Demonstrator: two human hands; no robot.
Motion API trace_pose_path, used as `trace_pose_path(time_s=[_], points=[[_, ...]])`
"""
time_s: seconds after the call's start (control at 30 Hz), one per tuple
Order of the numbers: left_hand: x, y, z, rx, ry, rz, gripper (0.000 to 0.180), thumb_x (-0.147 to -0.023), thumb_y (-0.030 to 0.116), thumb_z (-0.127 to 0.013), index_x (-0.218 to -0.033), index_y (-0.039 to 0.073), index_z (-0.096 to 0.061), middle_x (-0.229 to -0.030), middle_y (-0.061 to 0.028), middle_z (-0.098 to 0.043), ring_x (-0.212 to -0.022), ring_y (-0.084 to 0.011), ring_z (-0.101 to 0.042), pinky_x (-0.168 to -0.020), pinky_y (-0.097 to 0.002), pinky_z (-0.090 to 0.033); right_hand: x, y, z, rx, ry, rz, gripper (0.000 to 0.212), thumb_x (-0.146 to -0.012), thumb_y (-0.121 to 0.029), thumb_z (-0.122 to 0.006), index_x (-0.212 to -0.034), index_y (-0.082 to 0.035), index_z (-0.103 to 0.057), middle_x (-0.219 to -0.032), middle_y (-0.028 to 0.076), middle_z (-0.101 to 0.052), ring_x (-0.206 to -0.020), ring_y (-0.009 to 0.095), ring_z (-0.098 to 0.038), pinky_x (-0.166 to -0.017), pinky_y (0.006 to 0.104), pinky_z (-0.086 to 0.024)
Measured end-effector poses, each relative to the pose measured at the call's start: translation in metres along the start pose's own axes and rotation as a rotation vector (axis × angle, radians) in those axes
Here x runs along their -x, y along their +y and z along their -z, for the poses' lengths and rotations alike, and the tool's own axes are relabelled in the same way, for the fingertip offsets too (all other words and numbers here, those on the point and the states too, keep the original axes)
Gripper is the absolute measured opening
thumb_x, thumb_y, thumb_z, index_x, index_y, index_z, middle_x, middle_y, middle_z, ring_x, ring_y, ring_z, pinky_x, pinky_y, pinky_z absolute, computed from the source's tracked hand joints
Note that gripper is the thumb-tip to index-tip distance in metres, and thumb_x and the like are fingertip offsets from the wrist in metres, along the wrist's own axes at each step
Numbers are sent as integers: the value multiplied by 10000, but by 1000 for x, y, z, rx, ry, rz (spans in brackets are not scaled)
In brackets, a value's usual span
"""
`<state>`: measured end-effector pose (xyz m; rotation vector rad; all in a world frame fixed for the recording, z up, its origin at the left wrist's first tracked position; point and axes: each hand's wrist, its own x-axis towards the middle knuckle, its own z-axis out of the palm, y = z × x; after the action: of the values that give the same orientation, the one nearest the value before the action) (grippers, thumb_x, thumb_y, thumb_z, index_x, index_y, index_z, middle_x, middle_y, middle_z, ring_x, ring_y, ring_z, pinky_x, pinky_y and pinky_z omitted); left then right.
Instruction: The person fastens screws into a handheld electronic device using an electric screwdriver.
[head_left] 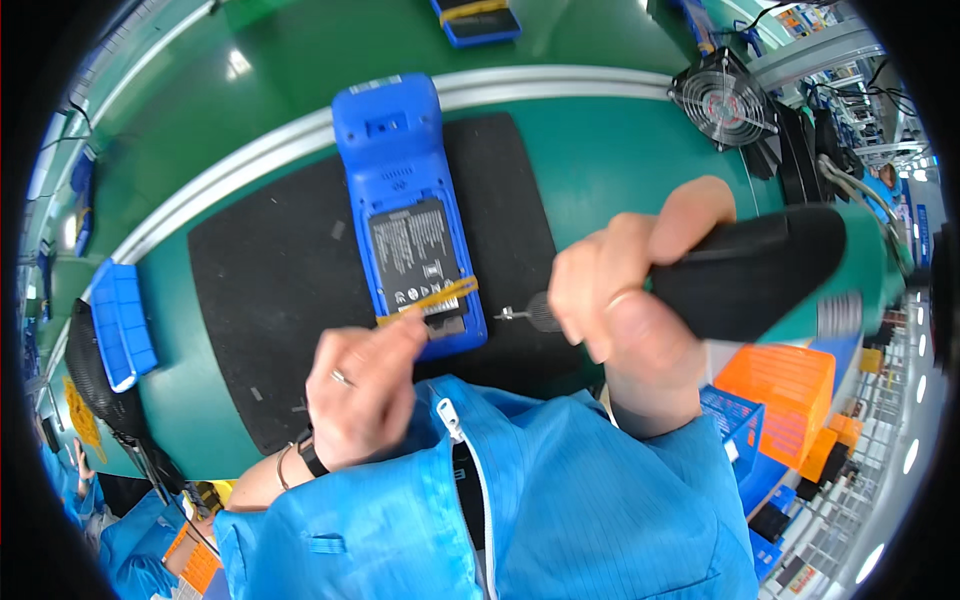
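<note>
A blue handheld device (pixel 385 140) lies back up on a black mat (pixel 270 290), its battery (pixel 415 250) exposed. A yellow rubber band (pixel 450 292) crosses its lower end. My left hand (pixel 360 385), slightly blurred, has its fingers pinched together at the band near the device's bottom edge. My right hand (pixel 630 280) grips an electric screwdriver (pixel 765 270) with a black and green body. The screwdriver lies sideways, its bit pointing left toward the device's lower right corner, a small gap apart.
A small fan (pixel 722 100) stands at the back right. On the left are a blue parts bin (pixel 124 325) and a black mesh object (pixel 100 370). Orange bins (pixel 785 400) and a blue basket (pixel 735 425) sit at the right. Another blue device (pixel 478 22) lies beyond the metal rail (pixel 550 82).
</note>
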<state>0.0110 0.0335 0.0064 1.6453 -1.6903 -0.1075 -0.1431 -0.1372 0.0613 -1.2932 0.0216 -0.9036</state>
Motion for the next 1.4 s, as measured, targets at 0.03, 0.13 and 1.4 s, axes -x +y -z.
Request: trace_pose_path(time_s=[0.03,0.13,1.4], points=[[-9,-6,8,20,21,133,494,-648,-114,-624,-1132,-25,-574,-1146,-170,-607,-919,-262,-576,-813,-350,-469,-4,6,6,-74,34,33,367,-832,-10,-579,-1120,-83,-363,-619,24,-444,-447,124,-449,-452,267,-397],[-39,-26,14,196,55,476,945,-719,23,-728,-1453,19,-133,-1427,-200,-347,-1257,-321,-415,-1022,-377,-354,-7,15,32,-229,155,106,390,-810,40,-536,-1162,-24,-381,-599,40,-436,-424,127,-425,-439,282,-404],[-290,-297,9,-736,281,358,718,-772,330,-648,-1351,2,-377,-1366,-268,-397,-1272,-411,-347,-1085,-447,-251,9,9,50,-520,347,-127,364,-783,46,-557,-1106,-72,-437,-592,70,-458,-435,164,-449,-440,313,-362]])
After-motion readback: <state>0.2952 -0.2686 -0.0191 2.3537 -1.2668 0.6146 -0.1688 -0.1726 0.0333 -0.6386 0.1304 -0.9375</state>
